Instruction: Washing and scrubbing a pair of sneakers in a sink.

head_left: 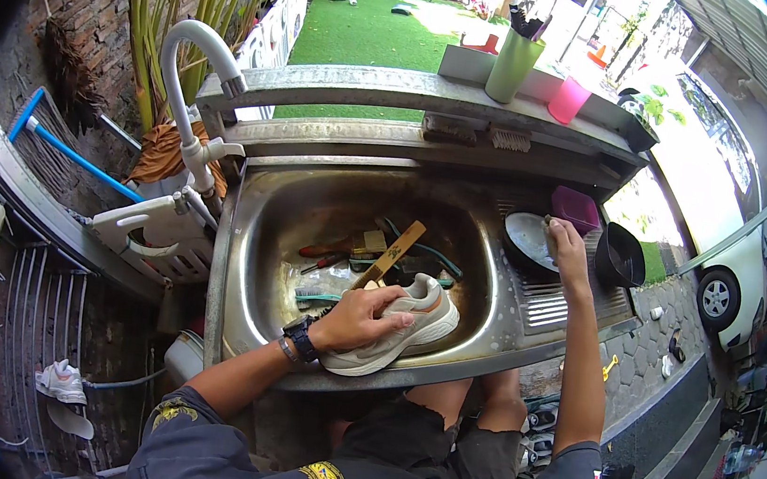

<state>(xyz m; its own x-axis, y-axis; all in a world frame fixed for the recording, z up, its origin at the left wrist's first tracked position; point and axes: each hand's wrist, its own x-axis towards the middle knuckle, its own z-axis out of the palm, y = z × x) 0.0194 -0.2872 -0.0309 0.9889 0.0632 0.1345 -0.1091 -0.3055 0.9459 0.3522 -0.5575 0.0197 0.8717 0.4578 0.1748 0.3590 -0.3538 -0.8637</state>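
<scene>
My left hand point(355, 321) is wrapped over a pale beige sneaker point(426, 320) with a thick white sole. The sneaker leans at the front rim of the steel sink point(254, 253). Above the drainboard, my right hand point(569, 253) is closed, with its fingertips pinched at the edge of a round dark bowl point(508, 240). Whitish liquid or foam shows in that bowl. Whatever small thing the right fingers hold is too small to name. Inside the sink lie a flat wooden stick point(397, 249) and several brushes and tools, partly hidden by the sneaker.
Beside the bowl stand a purple tub point(576, 208) and a black container point(621, 257). A white faucet point(206, 39) arches over the sink's left side. Two brushes point(508, 139), a green cup point(514, 65) and a pink cup point(569, 100) rest on the back ledges. White shoes point(62, 383) sit on a rack at left.
</scene>
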